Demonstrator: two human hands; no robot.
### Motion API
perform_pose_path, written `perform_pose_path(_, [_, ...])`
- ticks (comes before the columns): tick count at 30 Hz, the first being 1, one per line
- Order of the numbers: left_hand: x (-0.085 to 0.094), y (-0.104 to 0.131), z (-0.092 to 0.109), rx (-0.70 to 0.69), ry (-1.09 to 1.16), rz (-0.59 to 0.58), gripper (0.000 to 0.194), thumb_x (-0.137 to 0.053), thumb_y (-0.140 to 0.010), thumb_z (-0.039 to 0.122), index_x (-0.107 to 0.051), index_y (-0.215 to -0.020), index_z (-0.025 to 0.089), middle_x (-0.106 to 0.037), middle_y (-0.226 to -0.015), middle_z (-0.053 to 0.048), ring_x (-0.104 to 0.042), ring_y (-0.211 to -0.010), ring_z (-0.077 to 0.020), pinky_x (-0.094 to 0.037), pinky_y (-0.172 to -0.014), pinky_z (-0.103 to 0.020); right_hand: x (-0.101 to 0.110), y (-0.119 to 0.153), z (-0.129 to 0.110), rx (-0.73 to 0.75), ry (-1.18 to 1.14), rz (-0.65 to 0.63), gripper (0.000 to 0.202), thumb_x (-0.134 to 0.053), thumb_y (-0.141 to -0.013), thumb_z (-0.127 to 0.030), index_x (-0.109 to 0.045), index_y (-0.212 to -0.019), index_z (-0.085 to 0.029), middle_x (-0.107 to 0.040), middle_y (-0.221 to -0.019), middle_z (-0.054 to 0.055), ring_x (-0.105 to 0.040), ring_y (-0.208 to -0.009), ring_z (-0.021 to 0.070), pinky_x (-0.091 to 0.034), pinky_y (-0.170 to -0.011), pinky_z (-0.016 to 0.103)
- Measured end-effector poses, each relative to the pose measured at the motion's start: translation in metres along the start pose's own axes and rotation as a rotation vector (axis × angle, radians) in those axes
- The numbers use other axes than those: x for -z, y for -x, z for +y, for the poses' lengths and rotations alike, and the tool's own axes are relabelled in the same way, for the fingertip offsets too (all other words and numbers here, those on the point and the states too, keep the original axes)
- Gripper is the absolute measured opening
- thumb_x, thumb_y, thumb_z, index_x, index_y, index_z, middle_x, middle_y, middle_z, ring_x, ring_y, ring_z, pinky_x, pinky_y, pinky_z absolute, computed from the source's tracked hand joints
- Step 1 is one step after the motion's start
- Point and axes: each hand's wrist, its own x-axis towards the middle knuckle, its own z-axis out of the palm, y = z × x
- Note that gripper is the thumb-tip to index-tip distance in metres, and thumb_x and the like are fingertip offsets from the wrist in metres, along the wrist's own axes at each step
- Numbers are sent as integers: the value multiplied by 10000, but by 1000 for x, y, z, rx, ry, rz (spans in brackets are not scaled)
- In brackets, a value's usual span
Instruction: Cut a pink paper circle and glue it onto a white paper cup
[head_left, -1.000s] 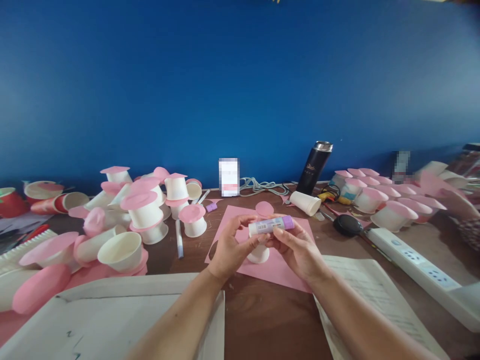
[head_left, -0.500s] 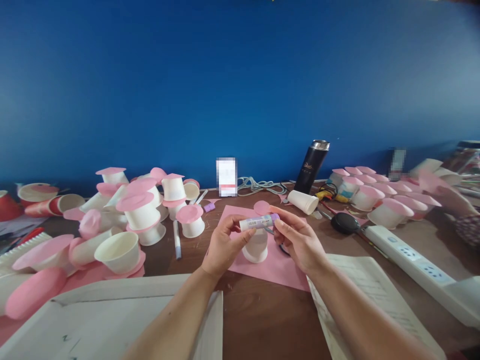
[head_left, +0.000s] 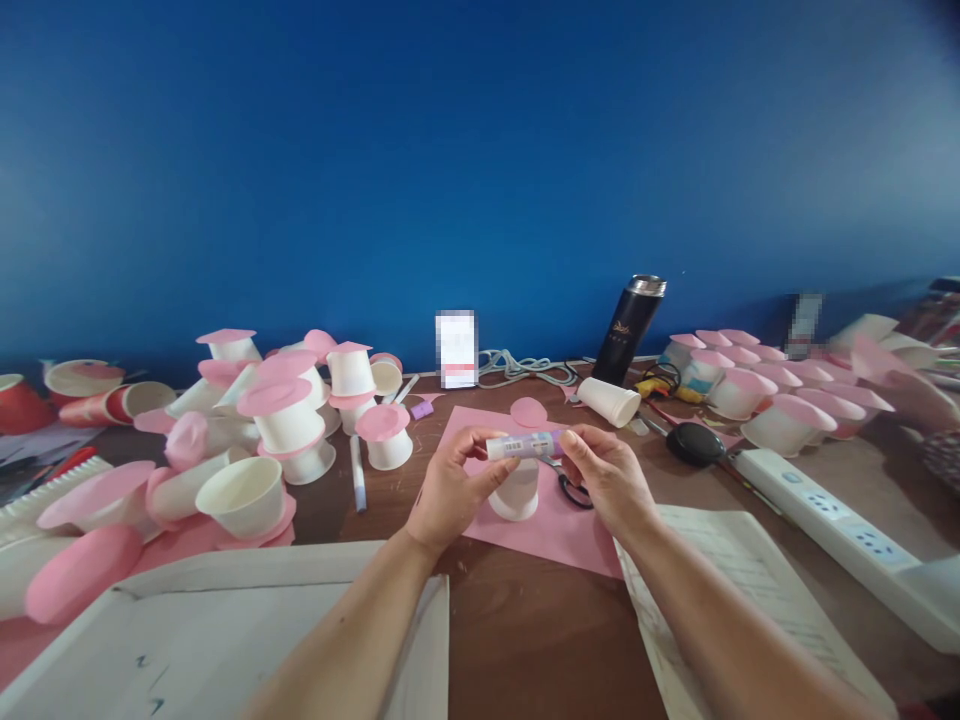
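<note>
A glue stick (head_left: pixel 519 446) with a white and purple label lies level between my two hands. My left hand (head_left: pixel 463 482) is closed on its white end, thumb below. The fingers of my right hand (head_left: pixel 604 470) pinch its purple end. Behind and below the glue stick an upside-down white paper cup (head_left: pixel 516 497) stands on a pink paper sheet (head_left: pixel 555 540), its upper part hidden. A pink paper circle (head_left: pixel 529 411) shows just beyond the glue stick. Scissors with a black handle (head_left: pixel 575 490) lie beside the cup, partly covered by my right hand.
White cups with pink paper tops (head_left: pixel 285 415) crowd the left; more (head_left: pixel 791 420) stand at the right. A black flask (head_left: pixel 630 330), a tipped white cup (head_left: pixel 609 402) and a power strip (head_left: pixel 840 520) lie ahead and right. A purple cap (head_left: pixel 421 410) lies near a phone (head_left: pixel 457 350).
My right hand has closed more fully over the purple end of the glue stick. The glue stick has shifted slightly right, and more of the scissors' handle and pink circle shows.
</note>
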Motion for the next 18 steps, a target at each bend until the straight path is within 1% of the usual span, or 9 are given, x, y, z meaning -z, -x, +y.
perform_pose_path(1, [0, 0, 0, 3, 7, 1, 237, -693, -760, 325, -637, -958, 207, -661, -926, -21, -583, -857, -154, -465, -808, -298, 0, 0, 0, 6, 1, -4, 381, -644, -765, -552, -647, -735, -172, -432, -453, -50, -321, -419, 75, -207, -393, 219])
perform_pose_path(2, [-1, 0, -1, 11, 21, 2, 241, -694, -758, 328, -637, -958, 205, -661, -922, -22, -582, -853, -153, -467, -802, -295, -1, 1, 0, 13, -9, -16, 379, -629, -780, -551, -654, -785, -173, -430, -462, -51, -319, -424, 76, -206, -394, 218])
perform_pose_path(4, [-1, 0, -3, 36, 77, 11, 252, -696, -755, 339, -637, -955, 198, -659, -906, -25, -582, -827, -150, -470, -781, -291, -2, 3, 0, 32, -55, -65, 394, -604, -810, -537, -648, -990, -189, -450, -510, -52, -341, -449, 82, -226, -407, 213])
perform_pose_path(6, [-2, -1, -6, 68, 147, 34, 271, -704, -744, 361, -639, -945, 191, -657, -881, -28, -582, -790, -147, -472, -753, -287, -2, 6, -2, 43, -101, -128, 454, -600, -829, -504, -574, -1189, -228, -488, -587, -46, -370, -484, 84, -251, -426, 207])
perform_pose_path(8, [-2, -1, -9, 87, 197, 54, 291, -712, -733, 382, -641, -936, 186, -654, -855, -29, -581, -768, -146, -470, -732, -283, -3, 7, -2, 50, -115, -159, 485, -617, -831, -465, -537, -1259, -249, -513, -655, -36, -381, -506, 78, -259, -437, 206])
perform_pose_path(10, [-2, -1, -12, 84, 213, 53, 300, -716, -729, 389, -640, -935, 185, -648, -847, -29, -580, -772, -148, -467, -732, -283, -3, 7, -2, 52, -100, -153, 462, -634, -825, -440, -568, -1235, -238, -507, -655, -35, -368, -496, 71, -240, -431, 208])
perform_pose_path(13, [-1, -2, -13, 66, 208, 27, 273, -706, -745, 385, -632, -920, 189, -634, -840, -21, -573, -784, -145, -461, -747, -286, -2, 5, -1, 23, -69, -122, 428, -656, -801, -452, -625, -1146, -203, -472, -589, -45, -336, -460, 66, -207, -414, 211])
perform_pose_path(16, [0, -2, -12, 55, 188, 6, 253, -694, -762, 375, -626, -925, 194, -625, -849, -15, -568, -796, -143, -455, -767, -291, 0, 2, 1, -19, -53, -94, 401, -678, -767, -484, -659, -1025, -178, -453, -546, -51, -324, -447, 67, -207, -404, 210])
perform_pose_path(18, [1, -2, -10, 48, 169, -5, 257, -695, -763, 366, -627, -943, 196, -627, -867, -17, -568, -809, -145, -452, -779, -294, 1, 1, 2, -16, -33, -79, 357, -667, -771, -501, -663, -917, -176, -431, -513, -57, -316, -438, 66, -203, -402, 210])
